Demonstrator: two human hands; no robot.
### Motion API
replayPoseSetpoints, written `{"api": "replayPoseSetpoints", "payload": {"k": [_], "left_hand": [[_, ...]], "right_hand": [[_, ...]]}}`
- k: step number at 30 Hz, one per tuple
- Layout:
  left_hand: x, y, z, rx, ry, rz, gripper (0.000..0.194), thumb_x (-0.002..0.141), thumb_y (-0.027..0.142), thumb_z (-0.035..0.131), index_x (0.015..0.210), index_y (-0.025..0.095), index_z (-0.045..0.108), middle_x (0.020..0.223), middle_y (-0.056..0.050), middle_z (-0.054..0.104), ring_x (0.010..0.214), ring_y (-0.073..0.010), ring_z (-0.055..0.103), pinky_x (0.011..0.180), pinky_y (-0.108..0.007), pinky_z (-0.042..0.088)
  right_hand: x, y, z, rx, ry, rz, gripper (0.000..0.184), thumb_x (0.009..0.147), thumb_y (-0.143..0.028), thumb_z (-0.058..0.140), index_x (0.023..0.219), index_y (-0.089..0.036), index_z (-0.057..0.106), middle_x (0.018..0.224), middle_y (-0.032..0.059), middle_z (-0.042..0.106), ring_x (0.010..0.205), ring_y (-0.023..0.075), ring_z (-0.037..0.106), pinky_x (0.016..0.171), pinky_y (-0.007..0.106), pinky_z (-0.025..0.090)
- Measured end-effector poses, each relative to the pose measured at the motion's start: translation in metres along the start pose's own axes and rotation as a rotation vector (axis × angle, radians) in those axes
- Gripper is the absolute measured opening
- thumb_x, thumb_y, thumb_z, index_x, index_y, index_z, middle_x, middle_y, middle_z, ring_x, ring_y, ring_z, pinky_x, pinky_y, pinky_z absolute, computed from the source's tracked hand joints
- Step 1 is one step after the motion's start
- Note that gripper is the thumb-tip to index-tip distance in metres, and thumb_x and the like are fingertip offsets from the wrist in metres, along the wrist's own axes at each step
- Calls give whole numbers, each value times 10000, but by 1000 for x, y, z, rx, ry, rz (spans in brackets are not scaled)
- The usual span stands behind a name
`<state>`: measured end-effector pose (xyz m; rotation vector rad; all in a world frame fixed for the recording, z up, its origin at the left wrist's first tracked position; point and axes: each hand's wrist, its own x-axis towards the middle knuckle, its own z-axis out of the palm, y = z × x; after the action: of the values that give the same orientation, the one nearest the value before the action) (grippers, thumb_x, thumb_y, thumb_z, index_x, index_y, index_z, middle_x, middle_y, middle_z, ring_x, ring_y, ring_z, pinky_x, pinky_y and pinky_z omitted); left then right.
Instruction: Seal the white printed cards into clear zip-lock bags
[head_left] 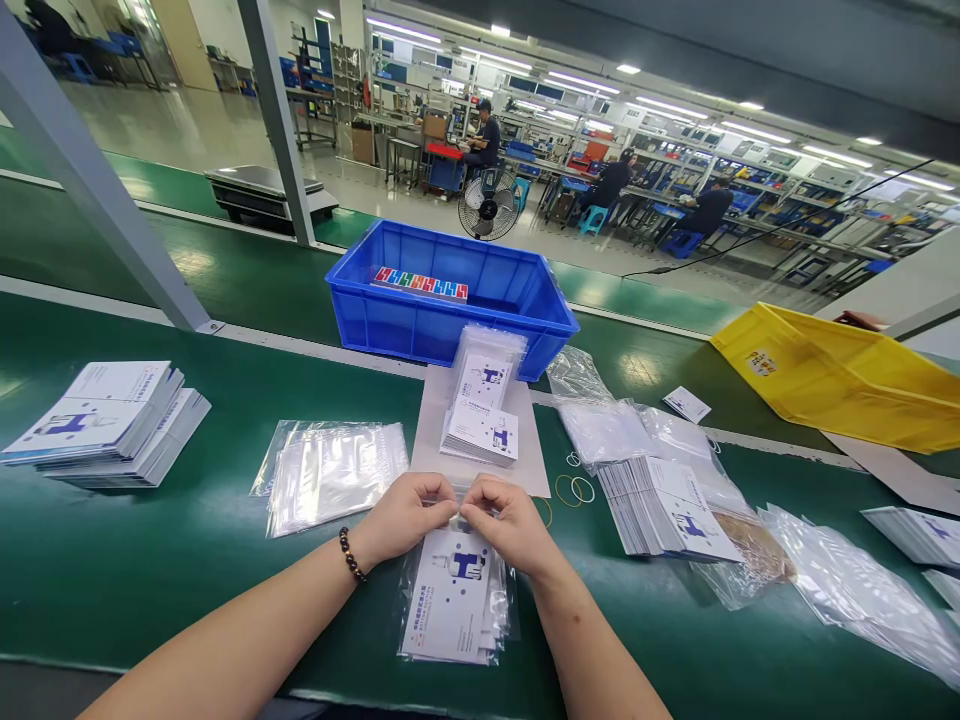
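Observation:
My left hand [417, 510] and my right hand [504, 518] meet at the top edge of a clear plastic bag [406, 600], thumbs and fingers pinched on it close together. Inside or under the bag's film lies a white printed booklet [448, 605] with a blue figure; more bags and booklets show beneath it. Just beyond my hands, a pile of booklets [480, 432] rests on a grey cardboard sheet [429, 425], bagged ones leaning behind it. Left of my hands sits a stack of clear bags [337, 470].
Booklet stacks stand at far left [112, 420] and right [667, 510]. A blue bin [450, 330] with a colourful strip is behind the cardboard. Rubber bands [581, 489] and plastic bags [855, 580] lie to the right, below a yellow bin [840, 380]. Metal posts [277, 120] rise at left.

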<state>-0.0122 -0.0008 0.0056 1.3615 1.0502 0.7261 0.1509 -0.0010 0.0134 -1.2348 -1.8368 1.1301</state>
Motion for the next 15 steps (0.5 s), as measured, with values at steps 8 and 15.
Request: {"api": "replayPoseSetpoints", "payload": {"k": [8,15], "left_hand": [[-7,18,-26,504,64,95,228,787,335,434,705,182,582,731,-30,613,697,-175,542,617,-258,379],[-8,2,-79,1099,85,-332,204,693,335,499,560,181,487,645,-87,592,579,-217,531,476,-265,273]], "right_hand": [[0,5,-14,-67,-44,-37,152,723,-161,545,582,-182,596,594,-16,492,574,115,465,558,236,365],[1,17,-11,-149,378,-61,91,724,-235,578,773,-210,650,776,26,561,755,170,541,692,286,422]]}}
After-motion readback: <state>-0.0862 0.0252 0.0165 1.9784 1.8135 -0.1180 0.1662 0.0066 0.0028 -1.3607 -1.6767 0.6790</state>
